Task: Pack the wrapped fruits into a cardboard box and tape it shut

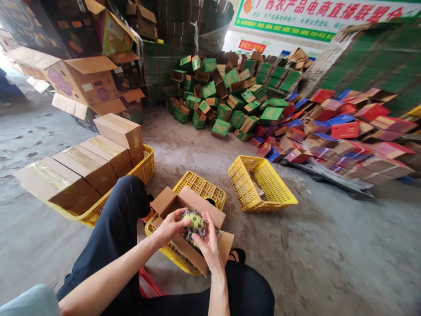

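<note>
Heaped green cartons (210, 90) back the concrete floor (329, 250) as you sit with a plastic-wrapped, dark-spotted green item (194, 220) above an open cardboard box (219, 215) on a yellow crate (174, 257). Your left hand (173, 225) pinches one side between thumb and fingers; your right hand (209, 245), fingers wider apart, holds the other.

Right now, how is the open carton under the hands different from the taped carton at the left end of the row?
The open carton has its flaps spread, while the taped carton is closed on top, with shiny tape along it. The open carton sits between the person's legs; the taped carton stands in a yellow crate. Both are plain brown cardboard.
</note>
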### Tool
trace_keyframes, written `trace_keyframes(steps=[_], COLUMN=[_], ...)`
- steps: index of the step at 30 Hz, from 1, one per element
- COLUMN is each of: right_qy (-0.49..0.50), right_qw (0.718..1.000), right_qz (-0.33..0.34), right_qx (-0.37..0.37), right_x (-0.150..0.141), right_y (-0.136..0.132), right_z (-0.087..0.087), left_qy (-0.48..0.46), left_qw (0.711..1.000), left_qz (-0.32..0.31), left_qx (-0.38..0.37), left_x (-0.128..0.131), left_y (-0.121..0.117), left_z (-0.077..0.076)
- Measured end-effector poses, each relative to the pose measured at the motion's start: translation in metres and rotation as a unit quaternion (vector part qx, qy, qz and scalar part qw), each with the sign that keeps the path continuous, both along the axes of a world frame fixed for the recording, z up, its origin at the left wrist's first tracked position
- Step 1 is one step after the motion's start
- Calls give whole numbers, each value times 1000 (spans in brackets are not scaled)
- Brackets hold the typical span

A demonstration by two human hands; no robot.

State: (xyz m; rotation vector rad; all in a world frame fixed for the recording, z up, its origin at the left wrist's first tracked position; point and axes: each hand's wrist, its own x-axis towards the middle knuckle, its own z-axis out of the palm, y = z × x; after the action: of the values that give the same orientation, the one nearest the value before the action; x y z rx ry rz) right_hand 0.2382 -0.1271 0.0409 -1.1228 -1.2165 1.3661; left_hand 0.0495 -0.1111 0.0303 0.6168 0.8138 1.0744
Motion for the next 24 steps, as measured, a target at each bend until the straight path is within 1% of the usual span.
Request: trace_keyframes(steps=[4,6,8,11,15,19,24], right_qy=[13,1,-15,-34,-54,-46,-20], right_qw=[999,998,996,997,996,998,1000], right_qz=[-10,-17,-24,-50,-77,-45,-16], right_qx=[-38,-68,-81,-56,-6,3,-9], right_x=[-1,-1,-1,2,6,4,1], right_y=[1,2,3,5,6,3,-1], right_z=[2,3,3,1,-2,1,6], left_qy=[35,52,52,45,51,28,5], left_qw=[999,997,996,996,997,999,1000], left_qz=[8,4,-7,-18,-20,-32,-19], left_qx=[36,58,72,77,55,27,10], left_x=[-4,-4,-2,1,3,3,3], left_y=[2,2,2,-1,-4,-6,-4], left_z=[-1,1,2,4,4,5,6])
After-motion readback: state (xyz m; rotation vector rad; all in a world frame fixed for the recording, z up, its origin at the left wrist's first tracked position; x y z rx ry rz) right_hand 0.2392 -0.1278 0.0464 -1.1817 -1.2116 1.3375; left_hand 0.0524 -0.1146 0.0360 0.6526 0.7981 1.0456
